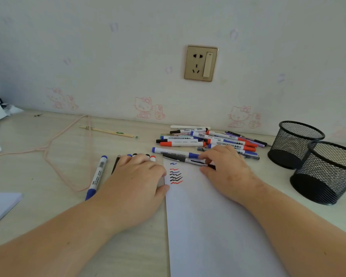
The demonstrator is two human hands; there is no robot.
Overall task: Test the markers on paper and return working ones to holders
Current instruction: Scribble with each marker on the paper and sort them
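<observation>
Left hand [137,172] flat, covering tested markers [141,156] beside paper [208,216]. Right hand [226,164] fingering pen [185,159]; grip unclear. Risk: mixing tested with untested pile [204,138]; mesh holders [312,158] hold nothing visible.

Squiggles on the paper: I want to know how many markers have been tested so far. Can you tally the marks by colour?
Test marks on the paper:
blue squiggles: 2
red squiggles: 2
black squiggles: 3, packed closely, so this count is the least sure
Total: 7
</observation>
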